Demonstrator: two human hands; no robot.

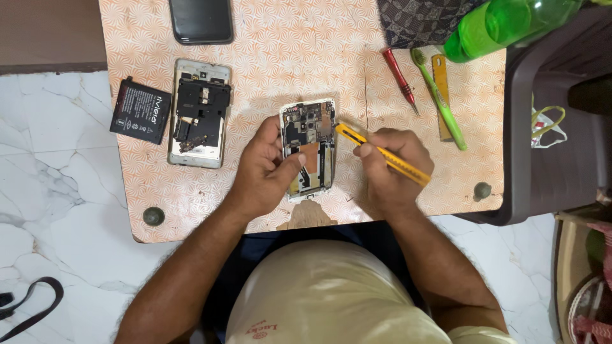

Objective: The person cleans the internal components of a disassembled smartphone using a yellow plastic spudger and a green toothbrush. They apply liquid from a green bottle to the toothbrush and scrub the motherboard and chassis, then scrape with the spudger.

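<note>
Yellow plastic is being gripped in the right hand [390,167]: a slim utility knife [382,155], its tip being pressed against the right edge of an opened phone [309,148]. The phone is being steadied near the middle of the desk [287,51], toward its front edge, by the left hand [264,169], whose thumb is being laid across the exposed boards. A slip of the blade is judged possible, since the thumb is lying just beside its path; a cut, or a gouged circuit board, could be caused by too much force. Toward the left edge a second opened phone [199,113] and a loose black battery [141,111] are lying, with a dark phone [201,20] at the back edge. A red screwdriver [400,78], a green toothbrush [438,99] and a yellow ruler [442,89] are lying toward the right edge, a green bottle [510,22] beyond. The desk is being covered by orange-patterned laminate, over a white marble floor [57,191].
</note>
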